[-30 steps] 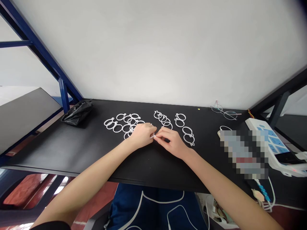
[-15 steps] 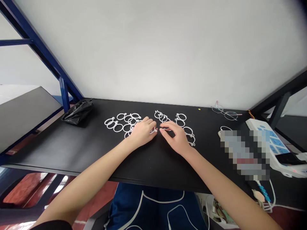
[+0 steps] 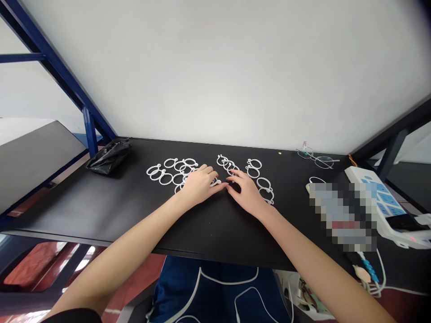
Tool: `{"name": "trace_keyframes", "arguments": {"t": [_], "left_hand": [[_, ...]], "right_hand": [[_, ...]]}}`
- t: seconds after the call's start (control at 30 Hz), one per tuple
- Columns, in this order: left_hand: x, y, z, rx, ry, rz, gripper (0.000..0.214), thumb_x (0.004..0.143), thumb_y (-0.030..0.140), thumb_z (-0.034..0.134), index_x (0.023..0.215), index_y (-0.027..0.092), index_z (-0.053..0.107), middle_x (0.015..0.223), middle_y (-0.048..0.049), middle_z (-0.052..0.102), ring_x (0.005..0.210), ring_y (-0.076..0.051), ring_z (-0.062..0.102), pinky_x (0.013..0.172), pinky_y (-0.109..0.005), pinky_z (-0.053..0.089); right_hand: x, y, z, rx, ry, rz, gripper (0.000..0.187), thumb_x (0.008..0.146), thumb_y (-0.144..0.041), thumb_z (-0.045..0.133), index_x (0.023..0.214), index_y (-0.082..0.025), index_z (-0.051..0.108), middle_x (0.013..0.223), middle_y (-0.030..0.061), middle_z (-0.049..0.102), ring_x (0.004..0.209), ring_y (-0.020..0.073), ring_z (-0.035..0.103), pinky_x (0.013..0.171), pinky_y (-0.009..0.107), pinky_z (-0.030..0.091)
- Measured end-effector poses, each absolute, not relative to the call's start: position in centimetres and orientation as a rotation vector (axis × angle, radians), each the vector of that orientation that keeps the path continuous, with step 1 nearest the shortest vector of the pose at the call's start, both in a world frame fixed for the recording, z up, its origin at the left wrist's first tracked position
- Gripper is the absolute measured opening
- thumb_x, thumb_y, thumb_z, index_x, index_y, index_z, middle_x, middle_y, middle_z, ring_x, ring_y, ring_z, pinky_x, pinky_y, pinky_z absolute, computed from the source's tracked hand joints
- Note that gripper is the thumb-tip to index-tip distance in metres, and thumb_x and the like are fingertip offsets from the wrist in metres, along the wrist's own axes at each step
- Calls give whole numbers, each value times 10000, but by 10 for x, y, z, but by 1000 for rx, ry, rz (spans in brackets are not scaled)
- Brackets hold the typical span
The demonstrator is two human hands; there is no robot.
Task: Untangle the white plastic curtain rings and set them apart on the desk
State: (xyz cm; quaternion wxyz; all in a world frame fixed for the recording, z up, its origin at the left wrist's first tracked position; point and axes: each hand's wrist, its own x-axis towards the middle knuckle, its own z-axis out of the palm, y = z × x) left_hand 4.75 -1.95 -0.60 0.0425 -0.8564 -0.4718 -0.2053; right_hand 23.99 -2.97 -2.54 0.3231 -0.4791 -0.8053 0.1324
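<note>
Many thin white rings with small knobs or eyelets, like curtain rings, lie on the black table. My left hand [image 3: 201, 185] rests over the right end of the left cluster of rings [image 3: 165, 178]. Its fingers curl around a white ring [image 3: 215, 181], partly hidden by them, and its thumb stretches right. Facing it, my right hand [image 3: 247, 192] has bent fingers, with thumb and forefinger slightly apart and nothing visible between them. Its fingertips are close to the left thumb. Behind them is a middle group of rings [image 3: 222, 160]; more rings [image 3: 263, 183] lie right of my right hand.
A crumpled black plastic bag [image 3: 111, 156] sits at the table's left back. Toward the right are eyeglasses [image 3: 324, 162], a blurred phone-like object [image 3: 343, 217] with a cable, and a white power strip [image 3: 387, 202]. A pale wall [image 3: 218, 80] rises behind the table.
My left thumb has stretched out to the right, away from the ring under the fingers. The right hand has shifted slightly, and the white bit near its fingertips no longer shows.
</note>
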Motion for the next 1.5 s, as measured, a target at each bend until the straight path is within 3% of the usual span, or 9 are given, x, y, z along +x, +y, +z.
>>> {"name": "trace_keyframes", "arguments": {"t": [0.2, 0.63, 1.5], "left_hand": [[48, -21, -3, -2634, -1471, -613, 429, 974, 485, 438, 816, 158, 666, 777, -65, 625, 815, -196, 560, 570, -264, 359], [48, -21, -3, -2620, -1434, -528, 372, 1003, 308, 407, 718, 156, 593, 756, -51, 587, 796, -182, 529, 536, -275, 318], [46, -18, -9, -2624, -1384, -610, 296, 960, 311, 497, 709, 169, 562, 724, -28, 579, 782, -176, 529, 546, -270, 330]], "right_hand": [[240, -29, -25, -1251, -2147, 350, 186, 858, -119, 580, 994, -158, 701, 1298, 157, 595, 1206, 313, 555, 1011, 541, 474], [243, -25, -26, -1177, -2105, 327, 338, 837, -8, 479, 951, -213, 722, 1170, 85, 666, 1054, 258, 622, 941, 478, 517], [241, -28, -20, -1036, -2025, 440, 287, 800, 1, 506, 875, -208, 688, 921, 50, 697, 813, 197, 676, 762, 355, 566]]}}
